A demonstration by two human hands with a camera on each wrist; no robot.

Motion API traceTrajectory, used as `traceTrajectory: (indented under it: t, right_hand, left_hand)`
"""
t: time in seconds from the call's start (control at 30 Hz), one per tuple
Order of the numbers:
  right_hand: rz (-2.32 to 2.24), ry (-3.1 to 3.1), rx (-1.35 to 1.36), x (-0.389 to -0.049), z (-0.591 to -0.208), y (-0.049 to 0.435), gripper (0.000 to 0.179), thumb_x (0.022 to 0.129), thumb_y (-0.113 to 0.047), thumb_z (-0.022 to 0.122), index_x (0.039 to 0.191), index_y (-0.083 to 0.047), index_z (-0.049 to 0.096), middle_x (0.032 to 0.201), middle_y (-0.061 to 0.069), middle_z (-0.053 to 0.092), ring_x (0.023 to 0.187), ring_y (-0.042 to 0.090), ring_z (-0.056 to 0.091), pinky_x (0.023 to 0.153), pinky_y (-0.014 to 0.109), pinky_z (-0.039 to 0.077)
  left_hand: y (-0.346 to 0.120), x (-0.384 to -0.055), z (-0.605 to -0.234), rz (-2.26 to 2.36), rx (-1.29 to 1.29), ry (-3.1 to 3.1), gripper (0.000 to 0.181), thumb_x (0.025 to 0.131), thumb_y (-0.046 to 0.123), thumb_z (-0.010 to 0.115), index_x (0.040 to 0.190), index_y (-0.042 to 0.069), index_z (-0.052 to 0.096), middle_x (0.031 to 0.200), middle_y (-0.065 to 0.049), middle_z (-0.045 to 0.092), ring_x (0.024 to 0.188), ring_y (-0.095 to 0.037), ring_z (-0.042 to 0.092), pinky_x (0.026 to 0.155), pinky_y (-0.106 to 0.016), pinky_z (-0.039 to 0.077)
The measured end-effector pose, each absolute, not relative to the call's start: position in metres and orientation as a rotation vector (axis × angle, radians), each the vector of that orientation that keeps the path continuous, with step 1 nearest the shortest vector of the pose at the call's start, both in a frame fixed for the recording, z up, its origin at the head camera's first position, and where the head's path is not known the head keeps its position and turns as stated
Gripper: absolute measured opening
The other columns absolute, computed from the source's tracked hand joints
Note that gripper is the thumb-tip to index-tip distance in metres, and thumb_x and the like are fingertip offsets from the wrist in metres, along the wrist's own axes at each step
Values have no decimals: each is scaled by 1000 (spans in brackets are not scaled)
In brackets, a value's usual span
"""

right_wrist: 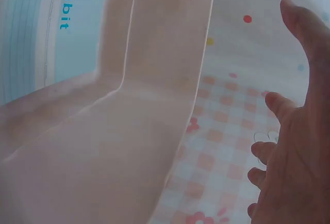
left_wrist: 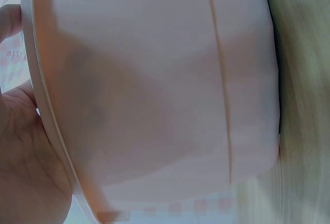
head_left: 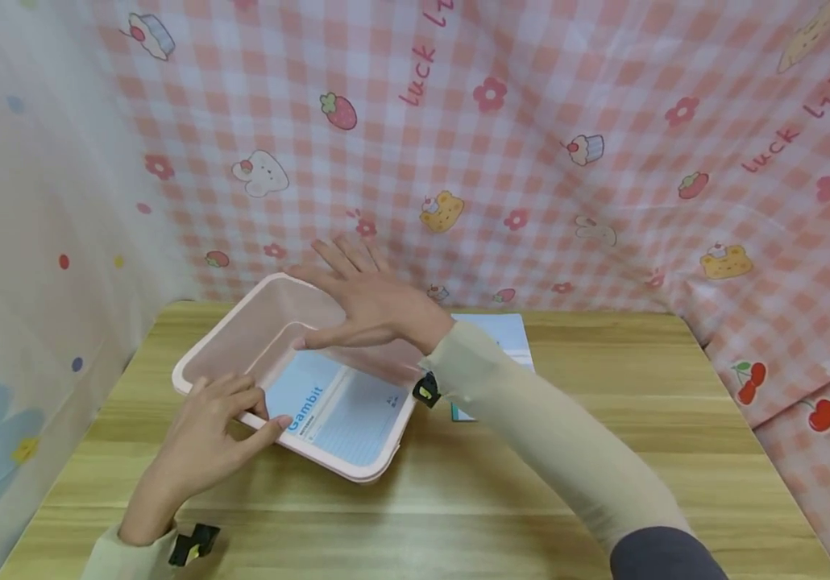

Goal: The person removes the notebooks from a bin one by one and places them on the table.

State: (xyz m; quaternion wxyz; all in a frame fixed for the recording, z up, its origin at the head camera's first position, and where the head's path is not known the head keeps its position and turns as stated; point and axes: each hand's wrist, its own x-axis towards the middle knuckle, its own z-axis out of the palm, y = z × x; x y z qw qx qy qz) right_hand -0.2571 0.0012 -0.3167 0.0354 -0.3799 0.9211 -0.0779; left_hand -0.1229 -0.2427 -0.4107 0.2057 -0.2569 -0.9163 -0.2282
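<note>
A pale pink plastic bin (head_left: 226,346) stands at an angle on the wooden table, its open top facing up. On its floor lies a light blue notebook (head_left: 353,411) marked "Gambit". My left hand (head_left: 212,439) grips the bin's near left rim, fingers curled over the edge and thumb along it. The left wrist view has the bin's outer wall (left_wrist: 154,90) filling most of it, with the palm against the rim. Over the bin's far side my right hand (head_left: 367,302) is held with fingers spread, nothing in it. From the right wrist, the palm (right_wrist: 289,167) appears apart from the bin wall.
Right of the bin, another light blue notebook or booklet (head_left: 491,330) lies on the table (head_left: 603,403), partly hidden by my right forearm. A pink checked curtain (head_left: 531,161) hangs behind the table, and a white patterned one (head_left: 38,201) at the left.
</note>
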Motion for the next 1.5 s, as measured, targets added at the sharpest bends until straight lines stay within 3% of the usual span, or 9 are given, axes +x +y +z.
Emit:
traceTrajectory:
  t: [0.43,0.7,1.07,1.4,1.5]
  right_hand:
    - [-48,2704,-1220,-261,-325,-34,103,81,-94,40,161,-49,-7,172,-7,-16,160,27,-17,126,54,-11]
    - [8,2604,-1204,-264,-332,-49,105,81,-92,44,162,-46,-6,172,-2,-17,159,23,-18,127,51,-11]
    - [140,2465,-1188,-263,-355,-68,106,80,-93,44,161,-47,-9,171,-4,-22,158,18,-23,128,40,-12]
    - [214,2386,-1222,-267,-371,-84,106,80,-90,49,162,-45,0,174,-6,3,162,18,-1,130,44,1]
    - [199,2374,-1183,-269,-379,-85,103,79,-88,54,161,-49,7,172,-9,14,160,13,9,128,44,14]
  left_hand:
    - [-244,-123,-410,-627,-700,-2567,35,79,32,85,68,35,52,75,20,48,75,-1,45,81,-30,28]
    - [-242,-124,-411,-629,-697,-2567,35,79,31,85,68,35,52,75,20,48,74,0,45,80,-30,28]
    - [-241,-120,-414,-615,-687,-2578,29,80,34,85,71,35,57,77,22,51,77,0,46,77,-31,28]
    - [-242,-120,-412,-613,-671,-2569,37,78,34,86,68,38,51,75,23,48,76,-2,43,76,-28,24]
    - [-242,-121,-413,-619,-664,-2584,36,80,34,85,68,38,51,76,23,49,77,-4,45,77,-29,25]
